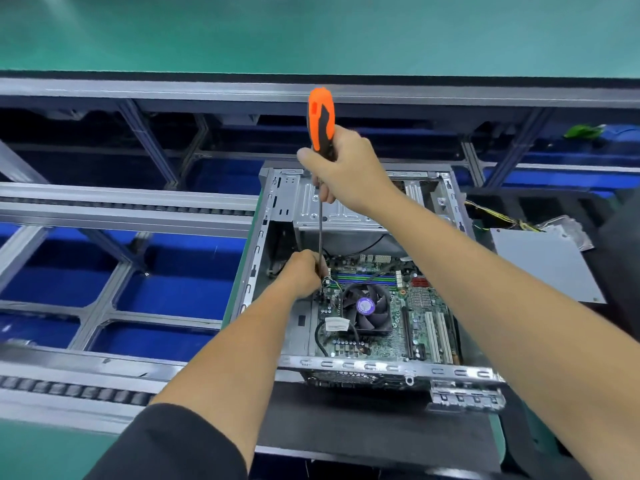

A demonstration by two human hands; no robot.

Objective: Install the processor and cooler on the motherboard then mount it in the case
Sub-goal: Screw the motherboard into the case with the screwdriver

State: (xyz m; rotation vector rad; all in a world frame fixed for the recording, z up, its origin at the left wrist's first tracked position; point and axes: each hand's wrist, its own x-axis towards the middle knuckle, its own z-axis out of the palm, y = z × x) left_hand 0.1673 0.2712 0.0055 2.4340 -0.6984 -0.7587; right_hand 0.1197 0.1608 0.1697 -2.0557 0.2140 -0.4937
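Head view: right hand (346,169) is gripping the orange-and-black handle of a long screwdriver (321,119), fingers curled round it, tool standing close to upright with its thin shaft running down into the open case (453,370). Left hand (304,277) is sitting low at the shaft's bottom end, fingers curled and pinching around the shaft near the tip, at the far-left corner of the motherboard (388,344); the tip itself is hidden by the hand. Motherboard is lying flat inside the case, filling its near half. Cooler (369,308), a dark fan with a purple round label, is sitting on the board just right of the left hand. Memory slots (367,278) are running across the board behind the cooler. White expansion slots (438,336) are lying toward the right side. A grey metal panel (543,265) is resting right of the case, bundled wires (498,214) beside it. Case is resting on a black mat (363,431) on a conveyor frame (121,206) with blue bins beneath.
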